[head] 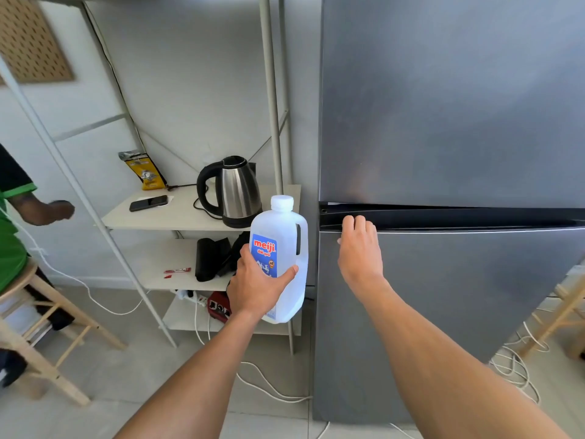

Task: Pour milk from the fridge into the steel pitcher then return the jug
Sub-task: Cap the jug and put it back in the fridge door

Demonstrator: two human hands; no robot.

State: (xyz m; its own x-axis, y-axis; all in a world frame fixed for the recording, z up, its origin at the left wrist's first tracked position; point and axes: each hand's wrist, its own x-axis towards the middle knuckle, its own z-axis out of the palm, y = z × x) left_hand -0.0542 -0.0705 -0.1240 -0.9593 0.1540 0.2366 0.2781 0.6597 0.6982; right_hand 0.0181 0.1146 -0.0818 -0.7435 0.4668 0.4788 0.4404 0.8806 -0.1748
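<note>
Left hand (253, 289) grips the milk jug (281, 229) by its lower body, thumb and fingers spread round it. The jug is upright with its white cap on, held in air before the right edge of the shelf rack (202, 213), just beside the fridge (459, 106). Right hand (359, 248): fingers pressed together, curled over the top edge of the lower door (459, 296), left end; fingertips hidden in the dark recess. Both doors look closed.

Both bare forearms stretch forward, the left lower than the right. The left hand (256, 289) grips the milk jug (285, 223) from the near side, thumb up one flank and forefinger across the other. The right hand (359, 248) lies palm down with fingers hooked over the door edge (443, 229) — the tips are hidden, probably curled behind it.
</note>
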